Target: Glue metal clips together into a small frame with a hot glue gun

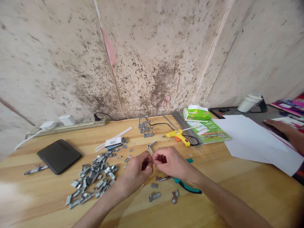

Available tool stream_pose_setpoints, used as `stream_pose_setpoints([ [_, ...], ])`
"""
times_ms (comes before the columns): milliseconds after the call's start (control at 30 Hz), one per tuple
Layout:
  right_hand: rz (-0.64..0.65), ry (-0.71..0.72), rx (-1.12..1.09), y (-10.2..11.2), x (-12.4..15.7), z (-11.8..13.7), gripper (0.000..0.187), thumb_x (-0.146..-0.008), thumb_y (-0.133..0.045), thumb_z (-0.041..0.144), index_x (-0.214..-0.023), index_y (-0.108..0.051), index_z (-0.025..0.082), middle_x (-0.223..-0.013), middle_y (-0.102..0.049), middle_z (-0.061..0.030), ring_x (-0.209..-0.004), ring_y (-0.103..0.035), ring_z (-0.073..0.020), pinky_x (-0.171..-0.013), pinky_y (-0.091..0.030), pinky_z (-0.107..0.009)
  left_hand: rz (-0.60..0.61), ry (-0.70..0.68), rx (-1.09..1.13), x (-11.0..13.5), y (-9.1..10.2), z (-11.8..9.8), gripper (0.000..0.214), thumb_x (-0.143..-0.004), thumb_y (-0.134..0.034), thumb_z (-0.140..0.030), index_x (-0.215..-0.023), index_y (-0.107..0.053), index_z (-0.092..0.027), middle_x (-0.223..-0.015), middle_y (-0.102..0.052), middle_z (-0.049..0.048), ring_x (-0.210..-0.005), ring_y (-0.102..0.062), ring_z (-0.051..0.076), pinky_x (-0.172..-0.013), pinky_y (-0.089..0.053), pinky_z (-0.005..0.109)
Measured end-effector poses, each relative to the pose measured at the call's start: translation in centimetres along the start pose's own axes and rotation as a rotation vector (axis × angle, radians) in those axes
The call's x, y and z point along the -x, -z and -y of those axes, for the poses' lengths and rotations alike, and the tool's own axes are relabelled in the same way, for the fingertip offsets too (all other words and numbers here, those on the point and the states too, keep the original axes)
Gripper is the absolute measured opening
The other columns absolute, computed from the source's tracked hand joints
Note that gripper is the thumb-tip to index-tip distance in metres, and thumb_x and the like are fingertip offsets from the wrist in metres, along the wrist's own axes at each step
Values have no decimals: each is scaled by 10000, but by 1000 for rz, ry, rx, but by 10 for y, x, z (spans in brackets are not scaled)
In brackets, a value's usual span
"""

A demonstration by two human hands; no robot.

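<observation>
My left hand (139, 171) and my right hand (169, 161) meet over the middle of the table, thumbs and fingers pinched tip to tip. Whatever sits between the fingertips is too small and hidden to name. Just beyond them shows a grey, angled metal piece (151, 147); I cannot tell if the fingers touch it. Beneath my right hand lie pliers with teal handles (187, 186), partly covered. Small grey pieces (154, 196) and a reddish-brown and grey piece (175, 196) rest nearer to me. Left of my left hand spreads a pile of small grey metal pieces (95, 174).
A yellow glue gun (178, 136) lies behind my right hand, near thin grey rods (181, 123). Joined grey pieces (145, 126) stand farther back. Leftward are a black tablet (59, 156) and a power strip (80, 124). Another person's hand (282, 129) is by white paper (256, 139).
</observation>
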State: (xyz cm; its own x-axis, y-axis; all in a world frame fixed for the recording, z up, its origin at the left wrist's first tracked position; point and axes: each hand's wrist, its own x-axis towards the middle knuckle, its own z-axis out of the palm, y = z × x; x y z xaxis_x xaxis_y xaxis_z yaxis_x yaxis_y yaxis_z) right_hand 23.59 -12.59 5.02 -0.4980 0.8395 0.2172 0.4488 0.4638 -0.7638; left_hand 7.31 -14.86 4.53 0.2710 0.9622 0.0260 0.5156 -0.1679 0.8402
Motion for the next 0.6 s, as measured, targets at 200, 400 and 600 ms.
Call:
stream_pose_setpoints([
  [200,-47,-253,-427,-11,-3,-3,55,-690,-554,170,-650,-587,150,-523,-491,47,-444,-426,-60,-417,-347,-175,73,93,435,-4,5,5,151,-780,-526,-288,-692,-481,-173,-573,-492,-41,-472,-376,78,-458,-279,205],
  [400,-95,-338,-686,-9,-3,6,105,-676,-592,256,-672,-573,152,-554,-558,34,-404,-442,-52,-375,-370,-172,111,96,752,-3,8,4,265,-814,-569,-381,-721,-557,-133,-697,-593,35,-528,-439,73,-493,-320,201],
  [600,-173,-358,-807,-9,-5,8,141,-648,-616,272,-609,-564,146,-511,-564,30,-399,-464,-61,-370,-365,-175,73,53,821,-1,2,1,169,-790,-624,-308,-823,-565,-154,-712,-572,19,-609,-470,99,-539,-363,206],
])
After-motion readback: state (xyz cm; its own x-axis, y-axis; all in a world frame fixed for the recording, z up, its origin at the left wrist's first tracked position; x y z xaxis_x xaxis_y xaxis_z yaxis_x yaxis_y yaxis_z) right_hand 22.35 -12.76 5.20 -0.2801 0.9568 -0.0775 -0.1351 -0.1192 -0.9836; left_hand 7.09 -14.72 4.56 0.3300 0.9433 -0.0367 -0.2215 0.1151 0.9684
